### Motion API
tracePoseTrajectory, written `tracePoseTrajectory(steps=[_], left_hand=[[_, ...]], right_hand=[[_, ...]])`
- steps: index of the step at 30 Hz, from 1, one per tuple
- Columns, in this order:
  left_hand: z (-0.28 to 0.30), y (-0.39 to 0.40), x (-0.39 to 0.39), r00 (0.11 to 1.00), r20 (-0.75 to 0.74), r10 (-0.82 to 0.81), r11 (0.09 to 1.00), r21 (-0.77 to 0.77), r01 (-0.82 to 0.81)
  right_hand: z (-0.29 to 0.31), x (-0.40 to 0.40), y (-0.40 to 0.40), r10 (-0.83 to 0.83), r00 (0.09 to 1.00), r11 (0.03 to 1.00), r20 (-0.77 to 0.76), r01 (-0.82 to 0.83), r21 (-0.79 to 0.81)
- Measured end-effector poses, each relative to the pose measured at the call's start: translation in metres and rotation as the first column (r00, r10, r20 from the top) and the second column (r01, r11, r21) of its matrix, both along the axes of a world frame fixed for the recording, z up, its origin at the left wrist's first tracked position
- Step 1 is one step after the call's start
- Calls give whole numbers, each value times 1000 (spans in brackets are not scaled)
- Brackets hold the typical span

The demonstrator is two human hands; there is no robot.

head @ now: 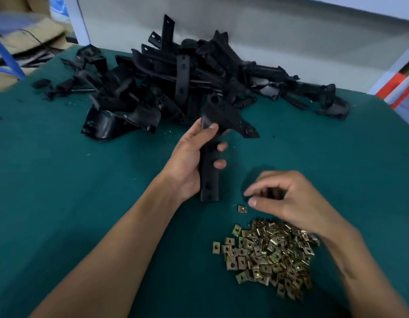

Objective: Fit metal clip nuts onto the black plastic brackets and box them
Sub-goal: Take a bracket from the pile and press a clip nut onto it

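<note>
My left hand point(189, 157) grips a long black plastic bracket point(222, 115) around its stem, held upright over the green table with its forked end pointing away from me. My right hand point(284, 198) hovers above the table with fingers curled and thumb near the fingertips; it is blurred and I cannot tell if it holds anything. A single clip nut point(242, 209) lies just left of its thumb. A heap of brass-coloured metal clip nuts point(268, 251) sits below my right wrist.
A big pile of black plastic brackets point(171, 83) fills the far middle of the green table point(72, 191). A grey wall panel point(245, 31) rises behind it. Cardboard and a blue frame point(6, 51) stand at far left.
</note>
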State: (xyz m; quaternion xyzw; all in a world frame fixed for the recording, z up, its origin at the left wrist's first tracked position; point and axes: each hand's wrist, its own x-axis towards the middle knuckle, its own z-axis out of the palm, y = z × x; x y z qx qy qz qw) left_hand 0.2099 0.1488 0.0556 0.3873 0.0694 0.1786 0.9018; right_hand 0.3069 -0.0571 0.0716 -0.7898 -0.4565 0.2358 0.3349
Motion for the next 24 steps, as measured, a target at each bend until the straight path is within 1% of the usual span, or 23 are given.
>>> tracePoseTrajectory(steps=[4,7,9,12,15,17,19,20,22,24], left_hand=[[-7,-4,1,988,-83,-127,990,47,131],[-9,-9,2,965,-159,-210,970,90,226],[-10,-12,2,962,-171,-213,967,103,232],[-11,-13,3,970,-166,-180,975,103,198],[-12,-12,4,973,-158,-169,978,97,186],[-12,-12,4,972,-147,-182,974,108,199],[-11,-12,4,970,-143,-195,969,127,213],[-11,-12,4,970,-141,-200,966,138,219],[-10,-12,4,969,-135,-206,960,164,227],[-10,-13,4,970,-130,-208,952,201,231]], right_hand=[[0,-2,3,87,994,995,67,-83,-60],[-3,-6,6,103,990,992,98,-95,-83],[-6,-8,9,104,987,992,123,-94,-89],[-7,-6,10,106,981,993,165,-94,-78],[-9,1,5,-2,989,1000,149,1,4],[-11,7,2,-134,987,986,92,123,111],[-11,11,2,-240,971,939,-7,234,251],[-11,11,3,-268,961,905,-61,273,325],[-10,11,7,-299,937,817,-180,349,460],[-7,6,13,-299,881,692,-367,465,552]])
